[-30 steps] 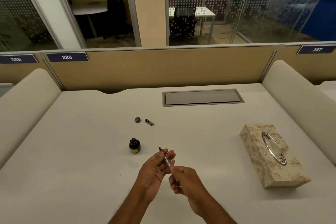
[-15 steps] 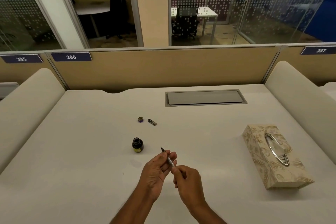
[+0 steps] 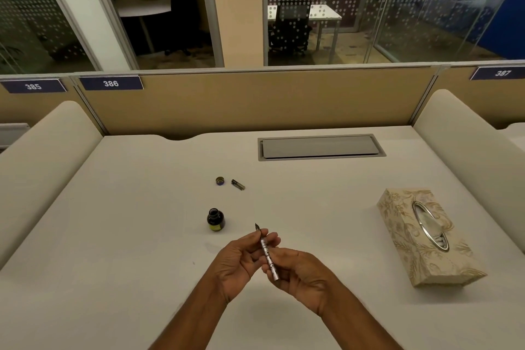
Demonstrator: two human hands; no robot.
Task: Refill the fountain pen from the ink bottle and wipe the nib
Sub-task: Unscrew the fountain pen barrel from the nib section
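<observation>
Both of my hands hold a slim silver fountain pen (image 3: 268, 256) above the white desk, its dark nib pointing up and away. My left hand (image 3: 241, 261) pinches the section just below the nib. My right hand (image 3: 301, 274) grips the rear end of the barrel. A small dark ink bottle (image 3: 215, 219) stands open on the desk, just left of the nib and apart from it. Farther back lie the bottle's round cap (image 3: 220, 180) and a short dark pen part (image 3: 238, 184).
A patterned tissue box (image 3: 426, 239) with a metal-rimmed slot lies on the desk (image 3: 127, 236) at the right. A grey cable hatch (image 3: 321, 147) is set into the back of the desk. Padded dividers flank both sides, with a tan partition behind.
My right hand has shifted along the pen, and more of the silver barrel shows between the two hands. The bottle, cap and tissue box have stayed in place.
</observation>
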